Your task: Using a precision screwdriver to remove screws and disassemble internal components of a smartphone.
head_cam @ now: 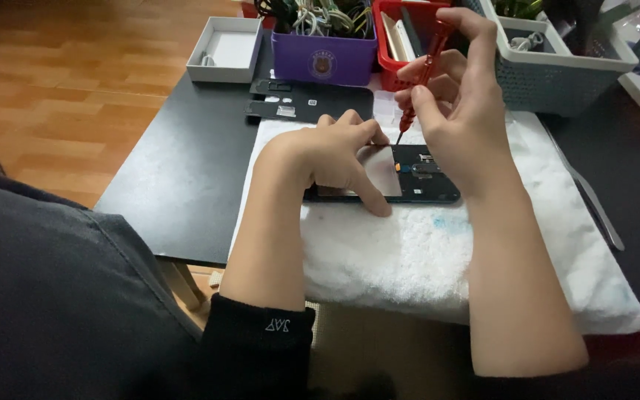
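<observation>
Red and slim, the screwdriver is pinched in the right hand, whose grip is closed around the upper handle with a fingertip curled over the cap. Its long axis runs steeply down and a little leftward, tip pointing at the far edge of the opened phone. It looks light and stiff, likely to turn easily between fingertips, so the ribbed handle near the top seems the sensible place to hold it; the fine tip is probably the part easiest to slip or damage.

That phone lies flat on a white cloth spread over the black worktop, its long axis running left to right across the view. With its back off and inner parts showing, it appears thin, rigid and fragile, best steadied by its edges and plain flat areas rather than exposed components. The left hand does this: its grip is loosely curled, fingers pressing down on the phone's left part, thumb along the near edge, clasping nothing.

A removed black back cover lies just beyond, and past it stand a white box, a purple bin, a red basket and a grey basket.
</observation>
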